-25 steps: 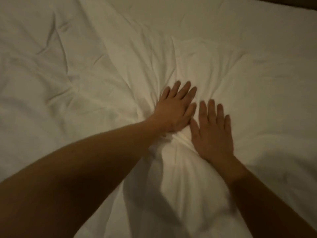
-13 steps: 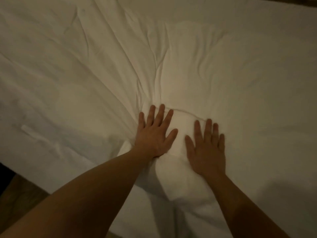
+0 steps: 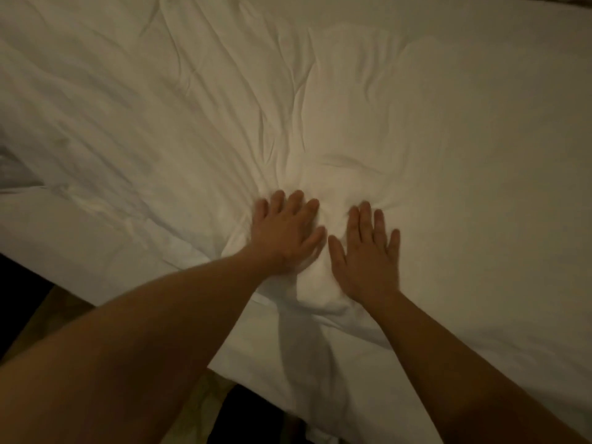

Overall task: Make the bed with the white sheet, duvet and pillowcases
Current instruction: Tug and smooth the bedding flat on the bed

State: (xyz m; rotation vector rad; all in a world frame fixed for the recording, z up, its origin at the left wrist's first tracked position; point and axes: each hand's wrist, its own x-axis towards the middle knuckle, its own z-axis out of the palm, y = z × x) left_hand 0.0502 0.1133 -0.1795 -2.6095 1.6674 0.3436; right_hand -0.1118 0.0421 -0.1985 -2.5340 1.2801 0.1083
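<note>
Hands, left hand [image 3: 285, 233] and right hand [image 3: 368, 251], press flat on duvet [image 3: 448, 155].

Nothing readable is showing up here, honestly: no text, labels, brand marks, numbers or signs anywhere on the white duvet [image 3: 416, 155] that's filling the shot, and the light's dim enough that any tiny tag would be getting lost anyway.

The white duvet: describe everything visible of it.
The white duvet is soft, cloth-like and creased, spread flat across the bed, with folds fanning away from the hands. Its near edge hangs over the bedside. The left hand and right hand press on it, flat and side by side.
</note>
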